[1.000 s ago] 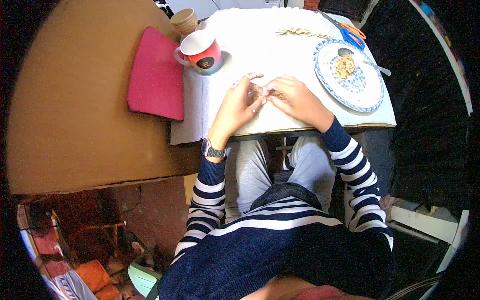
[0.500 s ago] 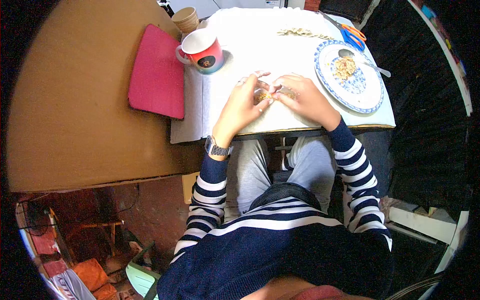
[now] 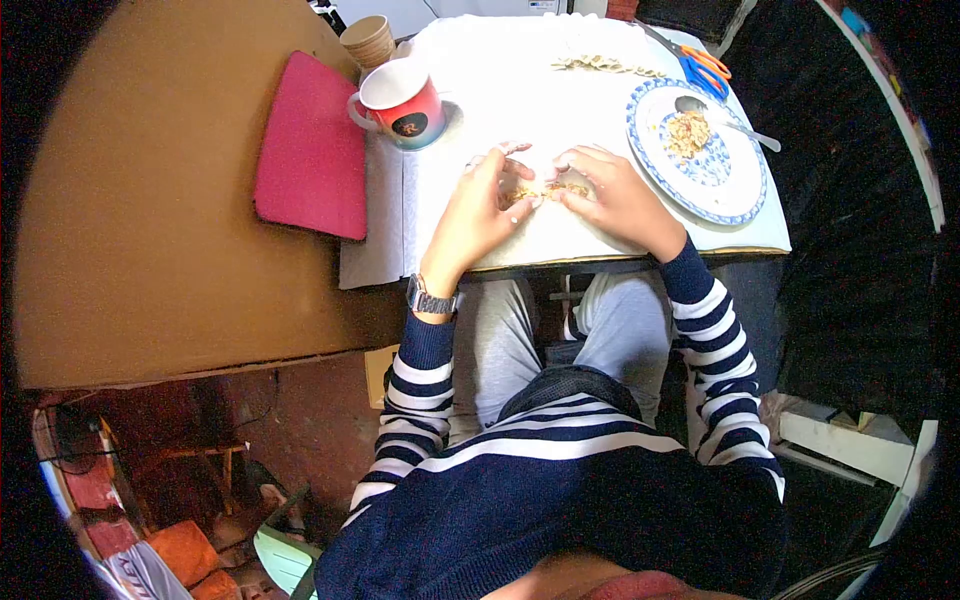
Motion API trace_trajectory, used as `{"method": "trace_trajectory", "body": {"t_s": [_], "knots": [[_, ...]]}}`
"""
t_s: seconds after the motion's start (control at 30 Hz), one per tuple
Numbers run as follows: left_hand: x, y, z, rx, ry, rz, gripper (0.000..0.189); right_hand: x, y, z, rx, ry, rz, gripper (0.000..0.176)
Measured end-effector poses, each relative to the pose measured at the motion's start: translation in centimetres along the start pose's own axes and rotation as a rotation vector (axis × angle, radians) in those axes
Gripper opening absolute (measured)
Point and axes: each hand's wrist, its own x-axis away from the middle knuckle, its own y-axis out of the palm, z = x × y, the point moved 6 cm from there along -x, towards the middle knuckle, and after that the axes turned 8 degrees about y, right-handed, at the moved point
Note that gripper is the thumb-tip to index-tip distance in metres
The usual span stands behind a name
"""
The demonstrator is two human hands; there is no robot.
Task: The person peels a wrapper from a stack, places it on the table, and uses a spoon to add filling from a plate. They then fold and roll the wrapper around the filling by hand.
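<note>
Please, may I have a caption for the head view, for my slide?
Left hand and right hand around crumbly food on a white table, between mug and plate.

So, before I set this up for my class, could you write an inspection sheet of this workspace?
Surface: white-covered table beside a brown surface.
Job's things: crumbly filling between the hands; more crumbly food on the blue-patterned plate, with a spoon whose handle overhangs the rim; pale twisted strip beyond.
Clutter: red mug, ribbed tan cup, pink pad, orange-and-blue-handled scissors near the far right corner.
Hands: left hand and right hand have bent fingers at the filling; grip unclear.
Cables: nothing seen on the white covering; elsewhere too dark to tell.
Surroundings: dark hanging fabric at right; orange item at lower left.
</note>
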Motion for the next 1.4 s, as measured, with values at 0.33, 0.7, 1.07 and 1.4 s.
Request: {"method": "trace_trajectory", "body": {"t_s": [0.33, 0.7, 1.07, 1.4], "knots": [[0.2, 0.2, -0.7, 0.019, 0.001, -0.014, 0.053, -0.1, 1.2, 0.1, -0.104, 0.025, -0.038, 0.016], [0.5, -0.1, -1.5, 0.017, -0.04, -0.087, 0.058, 0.1, 1.0, 0.3, -0.079, 0.029, -0.074, 0.02], [1.2, -3.0, -1.5, -0.115, 0.031, -0.041, 0.047, 0.0, 1.1, 0.2, -0.097, -0.021, -0.051, 0.023], [1.9, -3.7, -1.5, -0.155, -0.031, -0.062, 0.053, -1.8, 3.4, -1.5, -0.085, -0.064, -0.071, 0.019]]}}
